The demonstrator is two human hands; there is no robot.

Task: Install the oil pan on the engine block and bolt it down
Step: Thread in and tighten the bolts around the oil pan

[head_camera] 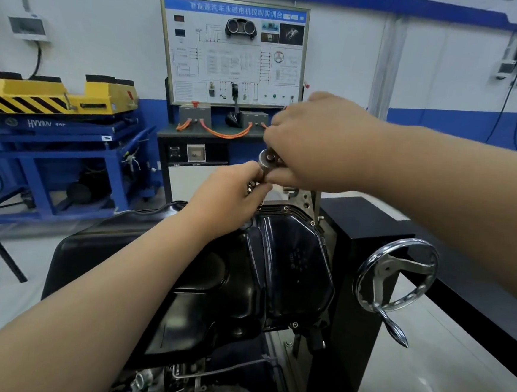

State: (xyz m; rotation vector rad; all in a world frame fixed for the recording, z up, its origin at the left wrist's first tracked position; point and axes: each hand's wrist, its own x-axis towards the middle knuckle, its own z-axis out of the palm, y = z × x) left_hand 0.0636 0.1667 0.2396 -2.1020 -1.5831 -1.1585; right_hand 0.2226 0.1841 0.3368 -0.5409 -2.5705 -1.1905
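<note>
- Stand (363, 297): black column to the right of the work, carrying the engine. Its chrome handwheel (396, 277) faces the person, with no hand on it.
- Engine block (174, 384): mounted underside up. Only grey castings and a thin rod show below the pan at the near edge.
- Oil pan (275, 274): black pressed metal, seated on the block with its flange lying along the rim. Judged stiff but fairly light. The glossy finish is likely to be slick if oily. It is best taken with both hands at the flange edges or the deep side walls, not by one corner of the thin lip, which could bend.
- Right hand (310, 144): raised above the pan's far end, fingers closed round a ratchet (268, 159) whose round head faces the camera.
- Left hand (236, 191): just below the ratchet head, fingertips pinching small metal parts (253, 188). The view is blurred here; these are possibly a socket or loose bolts.
- Bolts (295, 324): heads sit in several flange holes on the right and far sides. Tightness cannot be told, and bolting is judged unfinished.
</note>
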